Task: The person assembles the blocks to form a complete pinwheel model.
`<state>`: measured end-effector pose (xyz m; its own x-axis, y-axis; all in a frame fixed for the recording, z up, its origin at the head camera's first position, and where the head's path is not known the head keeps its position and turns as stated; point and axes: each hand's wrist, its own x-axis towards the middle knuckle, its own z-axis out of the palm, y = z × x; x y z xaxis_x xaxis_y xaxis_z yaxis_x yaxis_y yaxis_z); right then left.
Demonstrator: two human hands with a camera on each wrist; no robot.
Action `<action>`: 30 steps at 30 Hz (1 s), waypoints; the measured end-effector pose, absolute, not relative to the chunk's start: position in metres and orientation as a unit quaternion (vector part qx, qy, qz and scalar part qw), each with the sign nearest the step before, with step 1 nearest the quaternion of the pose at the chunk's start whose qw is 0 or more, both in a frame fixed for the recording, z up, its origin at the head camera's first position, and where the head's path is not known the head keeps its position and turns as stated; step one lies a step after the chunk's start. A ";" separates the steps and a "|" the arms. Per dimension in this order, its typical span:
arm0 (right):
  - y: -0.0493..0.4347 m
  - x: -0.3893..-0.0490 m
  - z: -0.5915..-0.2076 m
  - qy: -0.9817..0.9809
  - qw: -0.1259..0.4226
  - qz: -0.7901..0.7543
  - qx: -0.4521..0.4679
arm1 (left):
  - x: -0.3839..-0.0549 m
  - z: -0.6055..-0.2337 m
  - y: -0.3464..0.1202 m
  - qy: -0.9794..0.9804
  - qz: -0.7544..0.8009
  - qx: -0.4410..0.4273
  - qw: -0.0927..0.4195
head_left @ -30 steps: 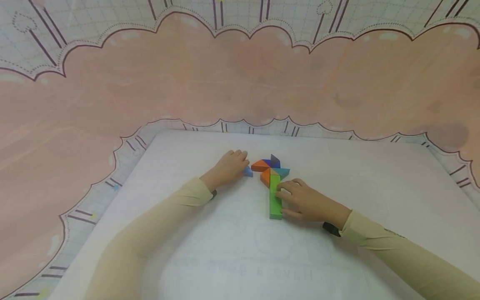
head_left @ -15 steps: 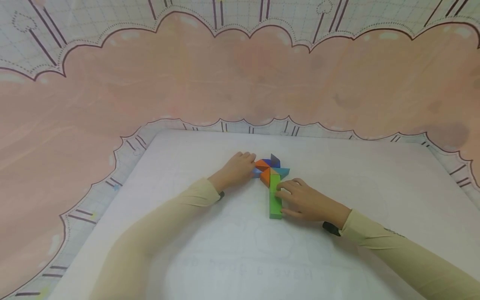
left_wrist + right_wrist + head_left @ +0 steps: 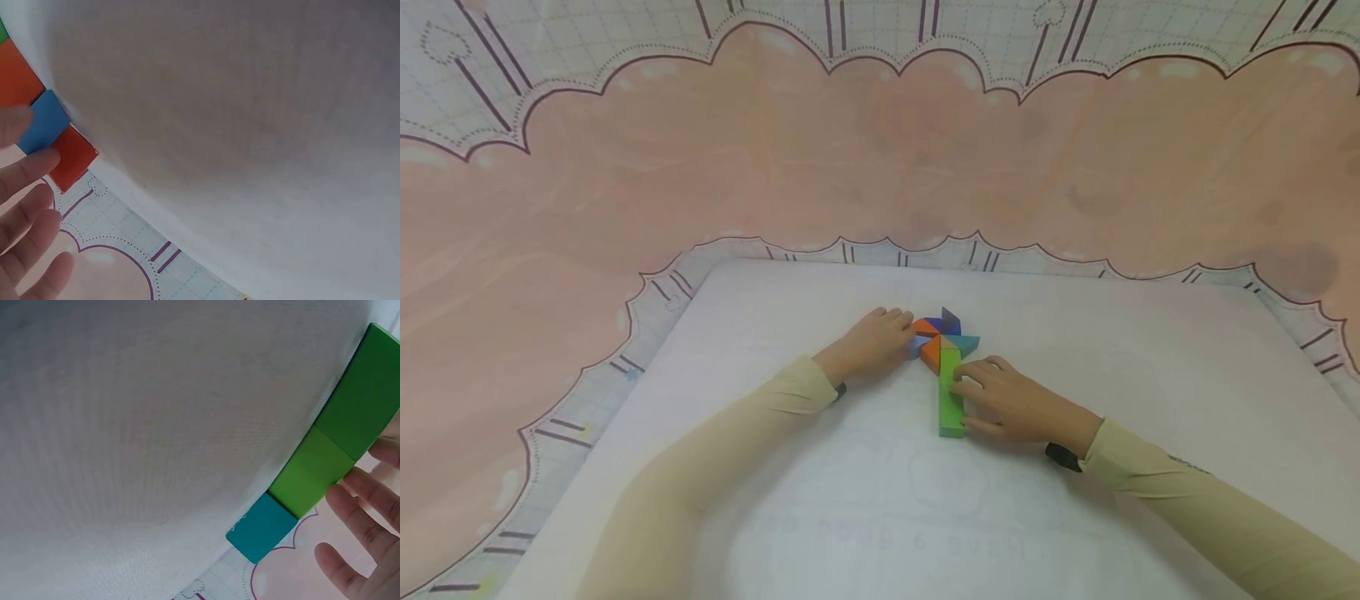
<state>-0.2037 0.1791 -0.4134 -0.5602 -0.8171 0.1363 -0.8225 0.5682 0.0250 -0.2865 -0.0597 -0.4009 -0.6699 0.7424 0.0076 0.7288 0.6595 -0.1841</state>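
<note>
In the head view, coloured building blocks form a pinwheel shape on the white tabletop. My left hand [image 3: 874, 343] is at its left side. Thumb and forefinger pinch a light-blue triangular block [image 3: 45, 122], between two orange blocks [image 3: 74, 159] in the left wrist view. A stem of two green blocks [image 3: 951, 410] runs toward me from the pinwheel. My right hand [image 3: 1011, 402] lies beside it, its relaxed fingertips touching the stem's right edge. At the pinwheel's right is a teal triangular block [image 3: 964, 343]; dark-blue blocks [image 3: 951, 323] are at the back.
The white tabletop [image 3: 1120, 358] spreads out around the blocks. Behind and to the left is a pinkish cloth [image 3: 880, 158] with scalloped, striped edging. Faint lettering shows on the near part of the tabletop.
My left hand has moved right with the light-blue triangular block, bringing it up against the orange ones, then settled slightly nearer me. The right hand and green stem have stayed put.
</note>
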 end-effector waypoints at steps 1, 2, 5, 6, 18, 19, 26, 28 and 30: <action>0.179 -0.204 -0.414 -0.883 0.067 0.021 0.465 | -0.287 -0.401 -0.059 -0.909 0.083 -0.407 0.045; 0.179 -0.204 -0.414 -0.882 0.069 0.021 0.466 | -0.287 -0.402 -0.059 -0.907 0.087 -0.409 0.050; 0.179 -0.204 -0.415 -0.880 0.074 0.020 0.468 | -0.289 -0.404 -0.057 -0.903 0.095 -0.413 0.063; 0.179 -0.204 -0.415 -0.880 0.074 0.020 0.468 | -0.289 -0.405 -0.057 -0.903 0.098 -0.413 0.065; 0.179 -0.203 -0.414 -0.882 0.064 0.022 0.466 | -0.291 -0.407 -0.054 -0.902 0.098 -0.416 0.063; 0.179 -0.203 -0.414 -0.882 0.064 0.023 0.466 | -0.291 -0.407 -0.054 -0.902 0.096 -0.416 0.065; 0.179 -0.203 -0.413 -0.883 0.063 0.022 0.465 | -0.291 -0.408 -0.053 -0.902 0.095 -0.415 0.066; 0.179 -0.203 -0.413 -0.883 0.063 0.022 0.465 | -0.290 -0.408 -0.053 -0.903 0.099 -0.413 0.064; 0.179 -0.203 -0.414 -0.883 0.064 0.022 0.465 | -0.290 -0.408 -0.053 -0.903 0.103 -0.412 0.065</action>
